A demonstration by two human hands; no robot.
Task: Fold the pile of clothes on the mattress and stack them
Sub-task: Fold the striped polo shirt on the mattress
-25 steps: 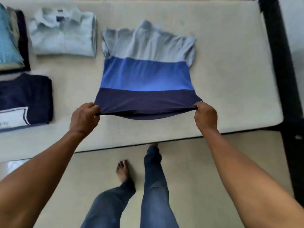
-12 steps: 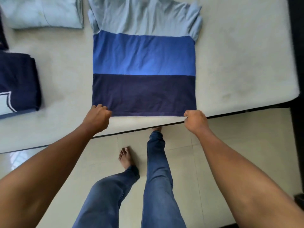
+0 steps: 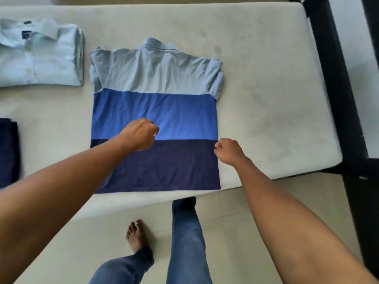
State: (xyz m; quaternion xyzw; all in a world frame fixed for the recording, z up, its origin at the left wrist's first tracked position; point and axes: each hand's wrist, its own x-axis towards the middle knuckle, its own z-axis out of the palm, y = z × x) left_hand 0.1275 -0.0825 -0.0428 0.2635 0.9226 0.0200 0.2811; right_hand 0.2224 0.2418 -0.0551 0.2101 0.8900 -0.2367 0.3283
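At frame centre the striped polo shirt [image 3: 155, 111] lies flat on the mattress [image 3: 266, 99], spread for folding. The left hand [image 3: 139, 134] hovers over it, fingers curled and empty; the right hand [image 3: 228, 151] is curled at its right edge, and I cannot tell whether it grasps the cloth. The next move is probably to fold one side inward.

A black frame [image 3: 336, 83] runs down the right side; pale floor tiles [image 3: 229, 232] lie below; two legs in blue jeans [image 3: 186, 238] stand there; one bare foot [image 3: 136, 235] shows.
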